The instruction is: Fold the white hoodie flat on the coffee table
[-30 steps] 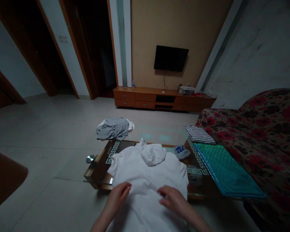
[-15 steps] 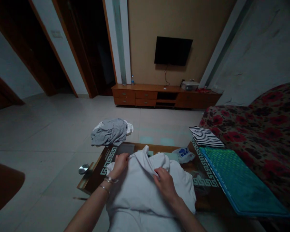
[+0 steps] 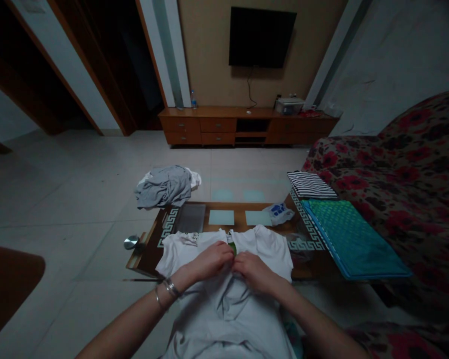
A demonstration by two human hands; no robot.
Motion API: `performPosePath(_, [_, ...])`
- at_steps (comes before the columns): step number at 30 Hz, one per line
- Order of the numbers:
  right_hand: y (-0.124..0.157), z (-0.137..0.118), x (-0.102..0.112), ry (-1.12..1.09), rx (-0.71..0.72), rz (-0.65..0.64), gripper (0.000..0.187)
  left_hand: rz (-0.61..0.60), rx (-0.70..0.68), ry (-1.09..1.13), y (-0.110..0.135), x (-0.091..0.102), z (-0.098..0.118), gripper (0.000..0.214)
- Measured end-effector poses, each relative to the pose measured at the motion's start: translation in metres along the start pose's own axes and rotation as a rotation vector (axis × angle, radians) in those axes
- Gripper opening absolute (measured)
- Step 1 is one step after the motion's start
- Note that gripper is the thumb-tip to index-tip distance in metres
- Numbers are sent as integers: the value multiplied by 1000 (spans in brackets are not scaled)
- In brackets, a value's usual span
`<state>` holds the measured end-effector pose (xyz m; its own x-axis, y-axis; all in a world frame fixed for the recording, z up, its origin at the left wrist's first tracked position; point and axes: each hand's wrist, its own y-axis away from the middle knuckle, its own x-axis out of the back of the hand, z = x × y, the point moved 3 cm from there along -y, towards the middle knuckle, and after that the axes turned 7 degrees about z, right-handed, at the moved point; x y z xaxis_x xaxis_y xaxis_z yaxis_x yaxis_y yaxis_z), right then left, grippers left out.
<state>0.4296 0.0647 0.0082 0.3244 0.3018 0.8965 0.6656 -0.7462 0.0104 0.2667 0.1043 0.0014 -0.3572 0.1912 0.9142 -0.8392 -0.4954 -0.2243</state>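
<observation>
A white short-sleeved shirt (image 3: 271, 249) lies spread over the near part of the glass-topped table (image 3: 200, 205), its neck opening toward the middle. My left hand (image 3: 214, 259) is closed on the fabric just below the neckline. Close beside it, my right hand (image 3: 253, 270) pinches the cloth too, and the two sets of fingertips nearly meet. Folds run down the shirt beneath them. A small green patch (image 3: 232, 247) shows at the neck, but I cannot tell what it is. Silver bangles circle my left wrist.
A grey garment pile (image 3: 164, 184) sits at the table's far left corner. To the right are a folded striped cloth (image 3: 312, 184), a folded teal-green mat (image 3: 355, 239) and a plastic bag (image 3: 280, 213). A flowered sofa (image 3: 392, 164) borders the right side; a TV cabinet (image 3: 217, 125) stands ahead.
My hands have come together from wide apart and moved to the shirt's neckline. The bunched upper cloth now lies flatter, with both sleeves spread. The view has tilted downward.
</observation>
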Motion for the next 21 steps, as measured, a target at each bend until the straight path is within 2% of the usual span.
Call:
performPosePath(2, [-7,-1,-7,91,-3,-153,19,-129,-84,-35,-8,-8,11,11])
performPosePath(4, [-5,3,-10,172,-66,-230,29,-216,-105,-91,-3,-13,7,8])
performPosePath(6, [5,13,-8,241,-126,-249,34,-247,-94,-151,12,-13,-7,12])
performPosePath(9, [24,33,-4,345,-208,-269,23,-251,1,-266,36,-4,-29,14])
performPosePath(11, [33,41,-2,375,-234,-266,19,-232,87,-311,41,4,-32,12])
performPosePath(13, [37,41,-1,339,-201,-241,16,-166,97,-258,31,10,-21,11])
performPosePath(16, [39,26,2,221,-71,-195,15,-108,-43,-37,4,5,12,37])
performPosePath(18, [42,17,9,175,-24,-176,12,-168,-81,51,-8,-4,25,45])
performPosePath(21, [55,16,24,170,-62,-173,11,-281,18,20,-5,-12,18,37])
